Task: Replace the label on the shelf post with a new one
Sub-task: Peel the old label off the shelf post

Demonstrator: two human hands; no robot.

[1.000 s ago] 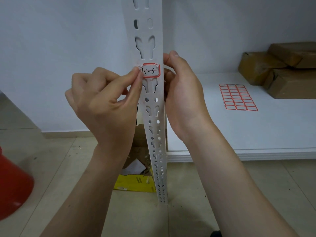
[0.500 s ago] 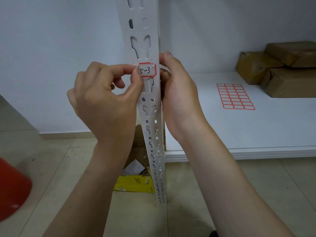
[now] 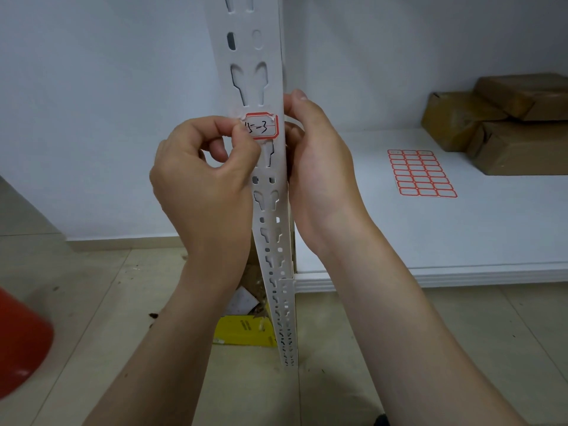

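A white perforated shelf post (image 3: 270, 87) rises through the middle of the head view. On it sits a red-bordered white label (image 3: 263, 127) with handwritten "15-3", its upper edge torn and curling. My left hand (image 3: 206, 179) has curled fingers, with thumb and forefinger pinching the label's left edge. My right hand (image 3: 319, 167) grips the post's right edge beside the label, its fingers wrapped behind the post. A sheet of blank red-bordered labels (image 3: 421, 173) lies flat on the white shelf (image 3: 461, 241) to the right.
Brown cardboard parcels (image 3: 504, 121) are stacked at the shelf's back right. A yellow box (image 3: 242, 330) with scraps sits on the tiled floor behind the post's foot. A red object (image 3: 18, 342) fills the lower left corner. A white wall stands behind.
My left hand has curled tighter, and its fingertips have shifted onto the label's left edge. The label's top edge now looks more torn and lifted. My right hand stays on the post.
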